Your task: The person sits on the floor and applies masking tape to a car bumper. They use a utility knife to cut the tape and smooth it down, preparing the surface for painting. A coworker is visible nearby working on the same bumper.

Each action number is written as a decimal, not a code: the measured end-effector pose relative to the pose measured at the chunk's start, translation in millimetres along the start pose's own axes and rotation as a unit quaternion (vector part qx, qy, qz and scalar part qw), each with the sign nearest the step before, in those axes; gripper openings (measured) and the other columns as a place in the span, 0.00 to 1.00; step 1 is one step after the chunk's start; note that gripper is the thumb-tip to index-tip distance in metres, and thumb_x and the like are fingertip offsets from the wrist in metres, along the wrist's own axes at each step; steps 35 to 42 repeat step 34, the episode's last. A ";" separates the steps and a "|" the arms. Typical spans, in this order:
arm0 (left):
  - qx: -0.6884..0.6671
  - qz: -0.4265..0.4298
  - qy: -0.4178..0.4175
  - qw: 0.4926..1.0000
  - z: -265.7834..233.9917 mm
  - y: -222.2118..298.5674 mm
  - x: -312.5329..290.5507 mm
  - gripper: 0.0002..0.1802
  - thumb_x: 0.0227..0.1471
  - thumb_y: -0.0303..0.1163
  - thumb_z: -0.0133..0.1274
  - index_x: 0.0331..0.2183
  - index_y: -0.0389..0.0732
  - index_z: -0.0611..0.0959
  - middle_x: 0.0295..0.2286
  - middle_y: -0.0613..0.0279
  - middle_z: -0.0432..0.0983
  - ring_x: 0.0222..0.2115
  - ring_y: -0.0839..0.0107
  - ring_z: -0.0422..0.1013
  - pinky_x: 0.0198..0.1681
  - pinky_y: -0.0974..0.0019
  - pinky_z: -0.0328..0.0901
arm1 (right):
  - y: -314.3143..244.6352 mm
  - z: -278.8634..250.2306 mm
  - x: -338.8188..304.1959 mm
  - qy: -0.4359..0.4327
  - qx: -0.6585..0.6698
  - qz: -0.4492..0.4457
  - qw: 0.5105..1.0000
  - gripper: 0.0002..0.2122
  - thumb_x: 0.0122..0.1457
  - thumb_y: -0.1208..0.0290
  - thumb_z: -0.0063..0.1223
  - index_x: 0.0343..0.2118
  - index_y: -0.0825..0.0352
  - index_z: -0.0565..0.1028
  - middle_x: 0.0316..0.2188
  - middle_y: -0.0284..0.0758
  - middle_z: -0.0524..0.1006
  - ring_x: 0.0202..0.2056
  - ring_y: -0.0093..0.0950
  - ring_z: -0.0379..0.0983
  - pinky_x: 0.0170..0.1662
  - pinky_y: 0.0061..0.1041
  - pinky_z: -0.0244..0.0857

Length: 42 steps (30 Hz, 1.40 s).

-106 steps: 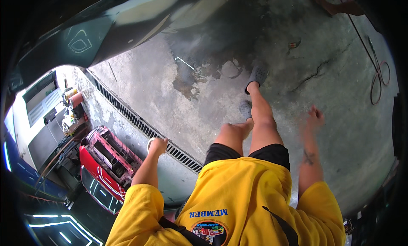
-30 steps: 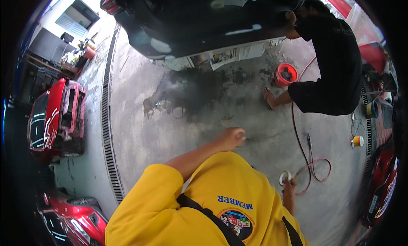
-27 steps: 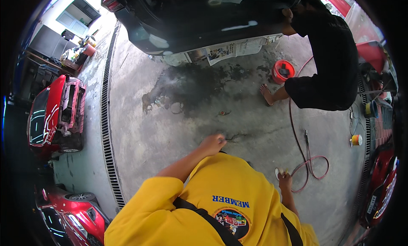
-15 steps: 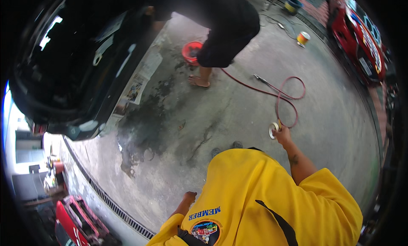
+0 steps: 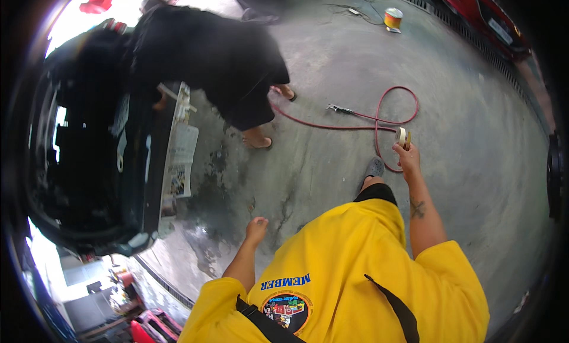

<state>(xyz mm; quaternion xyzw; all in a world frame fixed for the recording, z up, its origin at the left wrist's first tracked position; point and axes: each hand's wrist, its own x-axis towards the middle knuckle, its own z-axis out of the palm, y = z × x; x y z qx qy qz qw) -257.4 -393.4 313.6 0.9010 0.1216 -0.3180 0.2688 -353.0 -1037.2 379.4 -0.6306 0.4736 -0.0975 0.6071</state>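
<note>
My right hand is closed round a roll of pale masking tape and a thin yellow-brown piece whose kind I cannot tell. It is held out over the floor, above a loop of red hose. My left hand hangs low by my side with its fingers curled in; nothing shows in it, and it touches nothing. One grey clog on my foot stands just left of my right hand, beside the hose.
A co-worker in black bends over a dark car at left. Newspaper sheets hang along its edge. A metal nozzle ends the hose. Farther off stand an orange-and-white can, a cable and a red car.
The view has shifted as I step forward, and my foot now shows. My right hand with the tape and my left hand both sit farther forward. The red bucket is no longer visible.
</note>
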 end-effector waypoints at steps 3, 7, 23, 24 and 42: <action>0.030 0.073 -0.052 0.996 26.7 120.6 2.1 0.23 0.62 0.47 0.64 0.53 0.43 0.87 0.43 0.49 0.87 0.45 0.57 0.82 0.50 0.56 0.74 | 47.5 -54.6 51.3 0.009 -0.066 -0.013 0.998 0.06 0.65 0.66 0.61 0.39 0.61 0.81 0.28 0.25 0.78 0.26 0.18 0.71 0.25 0.25 0.64; 0.052 0.146 -0.097 0.983 60.5 297.2 -31.4 0.23 0.64 0.45 0.62 0.54 0.42 0.86 0.42 0.50 0.87 0.44 0.58 0.82 0.49 0.57 0.75 | 37.5 -94.9 73.3 -0.092 -0.059 0.027 0.994 0.08 0.70 0.64 0.57 0.46 0.61 0.80 0.29 0.28 0.80 0.22 0.20 0.71 0.20 0.25 0.62; -0.133 0.306 -0.127 0.934 85.4 729.0 94.7 0.11 0.54 0.33 0.73 0.34 0.37 0.89 0.27 0.60 0.83 0.28 0.73 0.76 0.34 0.66 0.70 | -314.1 0.7 309.9 -0.242 -0.075 -0.076 0.964 0.14 0.72 0.68 0.58 0.56 0.66 0.78 0.37 0.29 0.85 0.30 0.15 0.72 0.30 0.22 0.68; -0.148 0.328 -0.125 0.925 86.8 753.5 114.1 0.11 0.54 0.34 0.73 0.33 0.37 0.89 0.27 0.59 0.83 0.28 0.72 0.77 0.35 0.65 0.71 | -330.9 14.1 336.2 -0.248 -0.097 -0.101 0.959 0.14 0.72 0.68 0.58 0.57 0.67 0.78 0.37 0.29 0.85 0.32 0.15 0.73 0.33 0.23 0.70; -0.085 0.187 -0.123 0.971 -4.4 886.5 294.3 0.29 0.70 0.55 0.52 0.40 0.37 0.90 0.36 0.46 0.87 0.38 0.50 0.82 0.45 0.53 0.73 | -255.5 -36.1 680.8 -0.155 -0.423 0.071 0.890 0.17 0.68 0.65 0.58 0.54 0.69 0.79 0.34 0.43 0.84 0.27 0.36 0.82 0.23 0.42 0.72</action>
